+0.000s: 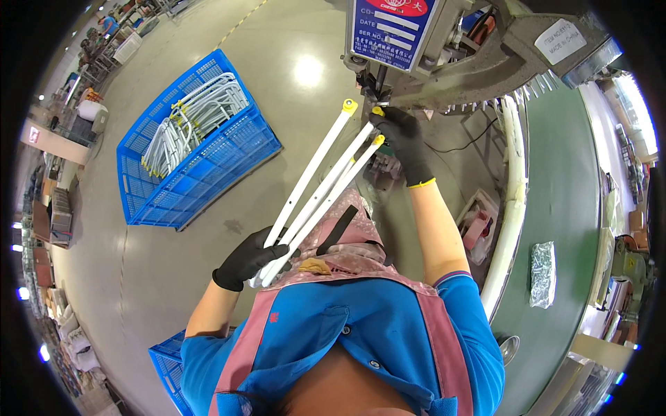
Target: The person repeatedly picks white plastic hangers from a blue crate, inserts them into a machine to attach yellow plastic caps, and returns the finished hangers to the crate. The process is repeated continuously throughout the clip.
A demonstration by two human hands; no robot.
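Note:
A folding set of white metal tubes [313,166] with yellow end fittings slants across the space in front of me. My left hand [251,259], in a black glove, is closed around the lower ends of the tubes. Up at the far end, my right hand [404,141], also black-gloved, grips one tube close to its yellow fitting [377,111]. That tube end is just below the working head [374,87] of a grey machine [444,87]. Two other yellow-tipped ends stick out beside it, one to the left and one nearer me. Glove and machine hide the exact contact there.
A blue plastic crate [208,197] on the floor at left holds several white tube frames [198,114]. Another blue crate [165,364] stands at lower left. On the right, a green-topped conveyor or bench [555,187] carries a clear plastic packet [543,274].

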